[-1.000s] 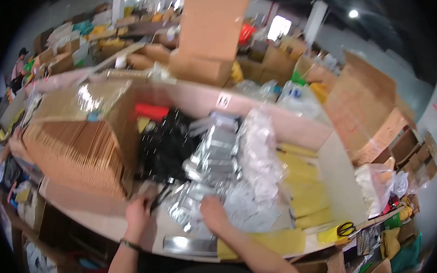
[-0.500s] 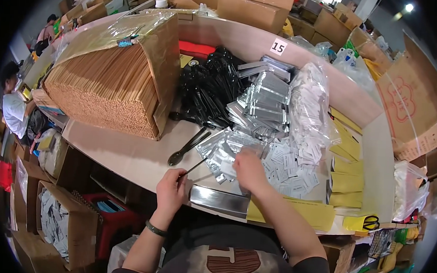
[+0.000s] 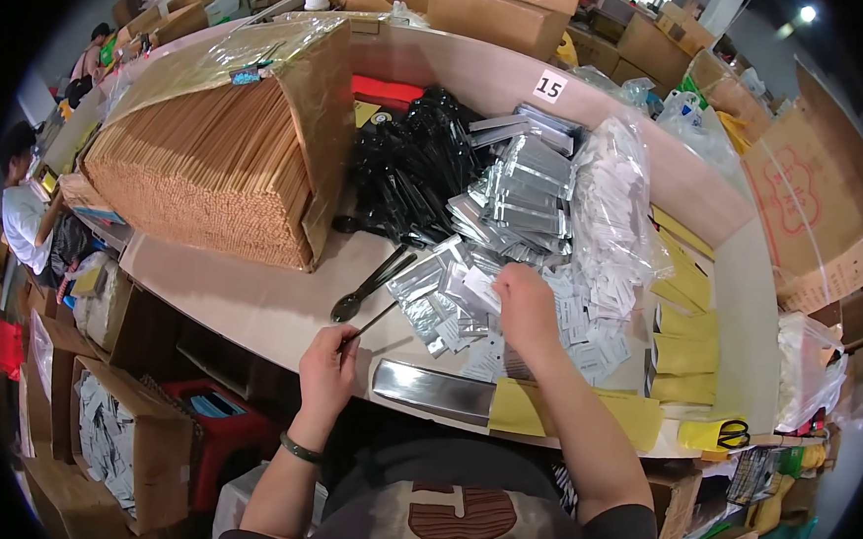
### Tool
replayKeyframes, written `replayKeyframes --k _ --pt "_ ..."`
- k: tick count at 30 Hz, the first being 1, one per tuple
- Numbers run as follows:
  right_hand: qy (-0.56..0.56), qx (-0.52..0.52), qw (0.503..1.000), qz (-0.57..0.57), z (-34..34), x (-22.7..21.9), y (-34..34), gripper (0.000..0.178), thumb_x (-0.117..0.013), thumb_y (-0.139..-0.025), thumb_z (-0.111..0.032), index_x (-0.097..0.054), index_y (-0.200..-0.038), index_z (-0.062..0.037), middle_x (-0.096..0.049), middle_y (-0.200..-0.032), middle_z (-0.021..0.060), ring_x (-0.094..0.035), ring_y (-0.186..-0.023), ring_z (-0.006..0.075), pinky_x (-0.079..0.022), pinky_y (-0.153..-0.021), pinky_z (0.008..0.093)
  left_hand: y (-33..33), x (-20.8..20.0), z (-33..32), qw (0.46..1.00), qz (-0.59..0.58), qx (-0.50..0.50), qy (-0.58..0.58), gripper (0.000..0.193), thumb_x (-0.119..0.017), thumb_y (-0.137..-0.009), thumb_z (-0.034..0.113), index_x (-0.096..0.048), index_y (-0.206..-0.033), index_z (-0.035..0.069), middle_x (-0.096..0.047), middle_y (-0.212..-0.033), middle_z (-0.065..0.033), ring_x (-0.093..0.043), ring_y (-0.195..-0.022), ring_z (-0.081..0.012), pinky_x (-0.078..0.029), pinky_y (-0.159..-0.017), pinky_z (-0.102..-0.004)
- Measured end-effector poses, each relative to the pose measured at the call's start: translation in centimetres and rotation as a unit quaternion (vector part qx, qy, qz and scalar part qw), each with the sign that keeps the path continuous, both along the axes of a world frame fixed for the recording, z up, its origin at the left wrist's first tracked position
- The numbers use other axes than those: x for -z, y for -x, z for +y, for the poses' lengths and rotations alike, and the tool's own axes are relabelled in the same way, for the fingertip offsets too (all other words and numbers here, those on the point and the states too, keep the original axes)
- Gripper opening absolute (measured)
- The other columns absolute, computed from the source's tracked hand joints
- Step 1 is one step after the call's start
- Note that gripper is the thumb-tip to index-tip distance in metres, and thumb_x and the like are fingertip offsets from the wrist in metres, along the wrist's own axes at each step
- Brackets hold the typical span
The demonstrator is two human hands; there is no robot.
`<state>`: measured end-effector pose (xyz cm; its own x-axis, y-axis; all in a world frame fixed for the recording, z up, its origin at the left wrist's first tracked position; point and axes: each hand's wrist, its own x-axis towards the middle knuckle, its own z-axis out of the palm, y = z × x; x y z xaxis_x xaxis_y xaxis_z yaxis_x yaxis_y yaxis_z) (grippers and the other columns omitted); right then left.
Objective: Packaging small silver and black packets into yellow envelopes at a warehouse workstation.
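- Small white flat packet (image 3: 483, 289): pinched between the fingers of my right hand (image 3: 532, 307), above the heap of flat silver foil packets (image 3: 431, 281).
- Thin black stick (image 3: 377, 320): gripped near one end by the closed fingers of my left hand (image 3: 327, 372), its far end pointing toward the foil heap.
- Two long dark plastic spoons (image 3: 369, 285): lying on the pale wooden worktop (image 3: 223, 286), just beyond my left hand.
- Shiny rectangular metal strip (image 3: 429, 388): on the worktop's near edge, between my forearms.
- Large brown carton of tightly packed wooden sticks (image 3: 200, 181): farther left.
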<state>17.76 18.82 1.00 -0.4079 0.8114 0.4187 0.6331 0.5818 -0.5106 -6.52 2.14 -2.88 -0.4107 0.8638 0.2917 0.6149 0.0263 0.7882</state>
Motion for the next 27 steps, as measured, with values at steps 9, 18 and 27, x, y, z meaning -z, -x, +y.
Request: replayKeyframes --k 9,18,27 --pt "0.056 -0.159 0.981 -0.091 -10.6 2.1 -1.5 0.007 -0.065 -0.082 -0.011 -0.06 -0.083 -0.0056 -0.059 -0.086 0.0102 -0.057 -0.084 0.0325 -0.044 -0.073 0.0428 -3.1 -0.4 -1.6 0.995 0.029 0.092 0.032 0.015 -0.062 -0.086 0.001 -0.064 -0.101 0.004 -0.066 -0.094 -0.0154 -0.065 -0.087 -0.0347 -0.052 -0.077 -0.0381" --pt "-0.001 -0.091 0.993 -0.073 -11.3 2.3 -0.8 0.017 -0.066 -0.082 -0.01 -0.061 -0.097 -0.0052 -0.061 -0.098 0.0114 -0.058 -0.092 0.0316 -0.044 -0.08 0.0436 -4.4 -0.1 -0.3 0.975 0.175 0.135 -0.036 0.027 -0.063 -0.08 -0.001 -0.067 -0.105 0.007 -0.069 -0.099 -0.012 -0.066 -0.089 -0.0319 -0.054 -0.077 -0.0385" --pt "-0.019 -0.225 0.969 -0.104 -13.1 4.3 -6.8 0.041 -0.061 -0.087 -0.014 -0.058 -0.127 -0.0035 -0.06 -0.13 0.0137 -0.056 -0.124 0.0296 -0.041 -0.105 0.0501 -4.1 0.1 1.6 0.831 0.274 0.484 -0.005 0.042 -0.059 -0.082 0.01 -0.06 -0.124 0.009 -0.067 -0.117 -0.0098 -0.066 -0.102 -0.0292 -0.053 -0.089 -0.0394"
